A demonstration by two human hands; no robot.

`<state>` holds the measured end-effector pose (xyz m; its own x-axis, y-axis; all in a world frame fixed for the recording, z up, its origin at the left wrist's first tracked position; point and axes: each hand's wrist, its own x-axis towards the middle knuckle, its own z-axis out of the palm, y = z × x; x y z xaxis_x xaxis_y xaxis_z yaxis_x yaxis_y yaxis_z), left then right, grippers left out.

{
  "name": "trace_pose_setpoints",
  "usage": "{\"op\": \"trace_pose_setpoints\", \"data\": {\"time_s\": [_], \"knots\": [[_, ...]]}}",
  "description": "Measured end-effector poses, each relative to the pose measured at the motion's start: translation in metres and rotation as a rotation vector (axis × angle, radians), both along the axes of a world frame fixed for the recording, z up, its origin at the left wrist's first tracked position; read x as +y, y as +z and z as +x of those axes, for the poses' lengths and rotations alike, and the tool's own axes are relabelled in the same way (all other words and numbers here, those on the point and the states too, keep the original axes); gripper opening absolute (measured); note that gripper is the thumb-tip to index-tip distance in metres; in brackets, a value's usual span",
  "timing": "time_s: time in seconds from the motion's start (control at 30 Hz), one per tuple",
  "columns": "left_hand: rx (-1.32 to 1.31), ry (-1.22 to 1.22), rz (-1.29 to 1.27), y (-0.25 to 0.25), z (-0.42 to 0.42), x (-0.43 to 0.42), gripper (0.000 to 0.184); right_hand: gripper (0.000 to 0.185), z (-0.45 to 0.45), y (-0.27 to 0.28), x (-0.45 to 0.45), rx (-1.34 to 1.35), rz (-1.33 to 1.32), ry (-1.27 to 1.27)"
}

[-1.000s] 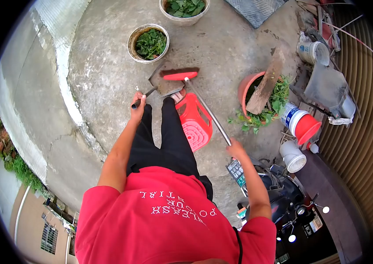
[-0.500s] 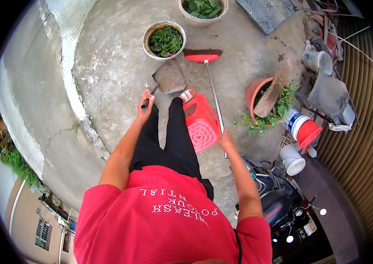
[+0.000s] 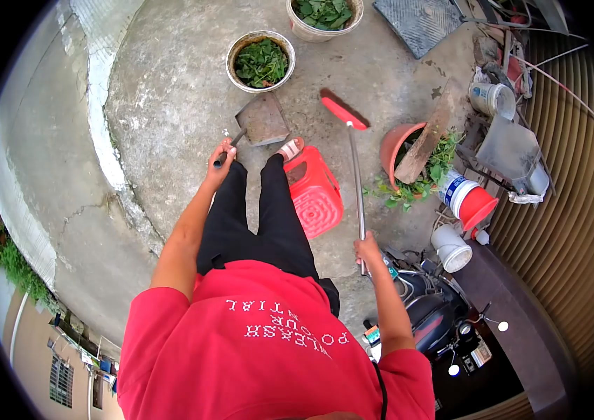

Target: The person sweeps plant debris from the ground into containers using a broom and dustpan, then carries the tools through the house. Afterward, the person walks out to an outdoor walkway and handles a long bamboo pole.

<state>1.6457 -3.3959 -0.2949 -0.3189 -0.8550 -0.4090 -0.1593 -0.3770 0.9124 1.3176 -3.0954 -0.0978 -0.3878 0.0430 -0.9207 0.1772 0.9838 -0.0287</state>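
Note:
My left hand point(image 3: 220, 159) is closed around the dark handle of a dustpan point(image 3: 263, 120), a worn brownish metal pan lying near my feet. In my right hand point(image 3: 368, 250) is the silver pole of a broom point(image 3: 357, 178), gripped near its end. The red broom head point(image 3: 343, 112) is out ahead, tilted, with dark bristles on its far side. Between the broom and my leg lies a red plastic stool point(image 3: 314, 199). Just beyond the dustpan stands a white bucket point(image 3: 231, 71) with green leaves point(image 3: 260, 63) inside.
A second leaf-filled bucket point(image 3: 304, 29) and a grey ribbed panel point(image 3: 419, 24) are at the top. To the right are a terracotta pot point(image 3: 391, 150) with a wooden board point(image 3: 419, 157) across it, several white buckets and a motorcycle point(image 3: 437, 315). A concrete ledge point(image 3: 104, 133) runs along the left.
The broom has swung right: its head moved away from the leaf bucket and turned from level to slanted. My right hand has shifted slightly down with it. The left hand keeps the dustpan nearly still.

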Motion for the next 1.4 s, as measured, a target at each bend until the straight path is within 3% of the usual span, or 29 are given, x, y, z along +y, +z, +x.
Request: {"op": "trace_pose_setpoints", "data": {"time_s": [0.1, 0.2, 0.3, 0.4, 0.5, 0.6, 0.8, 0.9, 1.07, 1.17, 1.4], "knots": [[-0.037, -0.057, -0.201, -0.002, 0.000, 0.007, 0.014, 0.027, 0.010, -0.036, 0.007, 0.123, 0.015, 0.113], [-0.054, -0.042, -0.233, -0.010, 0.006, 0.013, 0.017, 0.028, 0.029, -0.040, 0.013, 0.085, 0.056, 0.200], [-0.059, 0.020, -0.076, -0.012, 0.009, 0.016, 0.018, 0.027, 0.034, 0.004, -0.011, -0.043, 0.055, 0.389], [-0.077, 0.012, -0.066, -0.009, 0.010, 0.014, 0.017, 0.025, 0.019, 0.028, -0.011, -0.256, 0.023, 0.147], [-0.033, 0.019, -0.027, -0.009, 0.011, 0.014, 0.012, 0.026, 0.027, 0.049, -0.015, -0.175, 0.030, 0.226], [0.006, 0.060, 0.035, -0.007, 0.014, 0.015, 0.010, 0.027, 0.032, 0.031, -0.012, -0.081, -0.066, 0.167], [-0.092, 0.060, -0.172, -0.011, 0.026, 0.014, 0.014, 0.030, 0.063, -0.050, -0.062, 0.055, -0.078, 0.254], [-0.058, 0.063, -0.159, -0.007, 0.030, 0.008, 0.014, 0.029, 0.059, -0.090, -0.029, 0.274, -0.090, 0.777], [-0.077, 0.088, -0.080, -0.004, 0.040, -0.002, 0.015, 0.022, 0.027, 0.024, -0.071, -0.216, -0.033, 0.376], [-0.098, 0.042, -0.171, -0.007, 0.051, 0.000, 0.013, 0.020, 0.035, 0.068, -0.065, -0.207, 0.002, 0.366], [-0.101, 0.054, -0.263, -0.013, 0.060, 0.007, 0.015, 0.031, 0.080, 0.022, -0.085, -0.141, -0.087, 0.175]]}}
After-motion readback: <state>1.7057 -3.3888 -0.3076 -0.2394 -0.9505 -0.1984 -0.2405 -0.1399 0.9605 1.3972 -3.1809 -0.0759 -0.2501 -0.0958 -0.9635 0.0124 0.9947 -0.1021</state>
